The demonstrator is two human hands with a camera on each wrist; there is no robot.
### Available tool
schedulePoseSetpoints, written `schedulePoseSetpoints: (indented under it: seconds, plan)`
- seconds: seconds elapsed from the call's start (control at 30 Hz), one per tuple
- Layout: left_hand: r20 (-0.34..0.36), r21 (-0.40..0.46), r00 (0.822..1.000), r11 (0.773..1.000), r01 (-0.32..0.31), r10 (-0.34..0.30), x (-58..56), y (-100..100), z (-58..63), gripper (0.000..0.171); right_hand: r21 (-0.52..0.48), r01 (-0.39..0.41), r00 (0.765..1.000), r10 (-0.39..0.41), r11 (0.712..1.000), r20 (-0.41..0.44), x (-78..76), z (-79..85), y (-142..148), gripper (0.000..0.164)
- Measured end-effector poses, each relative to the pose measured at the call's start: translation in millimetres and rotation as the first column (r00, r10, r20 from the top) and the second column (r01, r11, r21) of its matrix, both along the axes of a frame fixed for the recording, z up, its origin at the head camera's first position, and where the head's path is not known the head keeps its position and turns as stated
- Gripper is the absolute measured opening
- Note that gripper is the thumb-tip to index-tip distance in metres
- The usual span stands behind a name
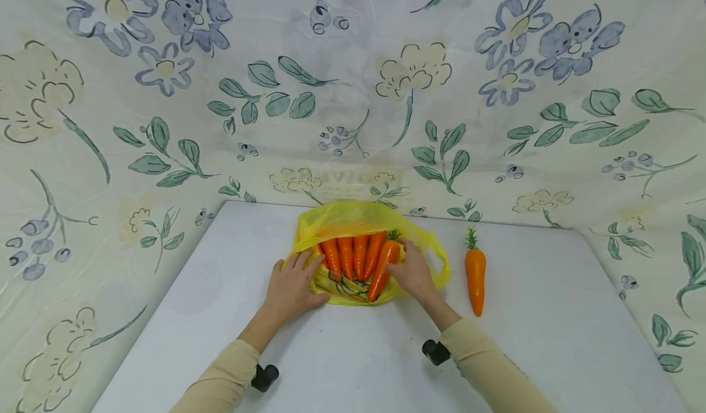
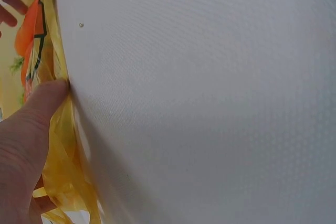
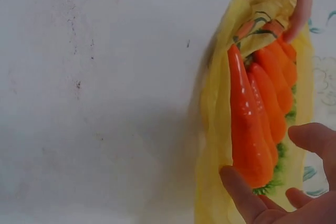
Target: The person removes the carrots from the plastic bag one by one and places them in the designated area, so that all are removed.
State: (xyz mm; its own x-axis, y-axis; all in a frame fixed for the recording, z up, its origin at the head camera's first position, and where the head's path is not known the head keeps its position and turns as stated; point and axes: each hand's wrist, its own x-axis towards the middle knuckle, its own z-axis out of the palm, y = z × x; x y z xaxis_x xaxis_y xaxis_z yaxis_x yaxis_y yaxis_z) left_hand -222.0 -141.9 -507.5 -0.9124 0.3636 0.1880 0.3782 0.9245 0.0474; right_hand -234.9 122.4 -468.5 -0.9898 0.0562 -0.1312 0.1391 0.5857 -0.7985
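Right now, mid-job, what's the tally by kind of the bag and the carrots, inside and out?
Yellow bag: 1
Carrots in the bag: at least 5; more may be hidden
Loose carrot on the table: 1
Total: at least 7

"What's the bag (image 1: 353, 215) between the hands (image 1: 290, 287) (image 1: 413, 273) made of?"
"Thin, crinkled plastic, half see-through."
"And the carrots (image 1: 361, 257) inside?"
"Smooth, glossy, like plastic."
"Table (image 1: 353, 358) beneath the hands?"
"Matt, finely dimpled; the sleeves (image 1: 220, 376), matt cloth."
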Motion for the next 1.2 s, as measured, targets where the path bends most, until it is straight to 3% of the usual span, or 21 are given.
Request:
schedulePoseSetpoints:
  seconds: [0.23, 0.67, 1.03, 1.2]
  plan:
    - [0.008, -0.009, 1.000, 1.000, -0.008, 0.009, 0.7, 0, 0.2, 0.084, 0.016, 0.024, 0.999, -0.024, 1.000, 0.027, 2.0, -6.4, -7, 0.077]
    - [-0.032, 0.013, 0.999, 1.000, 0.005, -0.004, 1.2, -1, -2.6, 0.083, 0.033, 0.027, 1.000, -0.027, 0.999, 0.002, 0.1, -21.0, -14, 0.084]
    - [-0.024, 0.014, 1.000, 1.000, 0.002, -0.001, 2.4, 0, -0.9, 0.083, 0.181, 0.067, 0.998, -0.069, 0.981, 0.002, -1.4, -22.1, -24, 0.086]
    - [-0.015, 0.018, 1.000, 1.000, 0.000, 0.000, 2.3, 0, -0.6, 0.083, 0.185, 0.081, 0.996, -0.086, 0.980, 0.021, -1.9, -20.8, -26, 0.086]
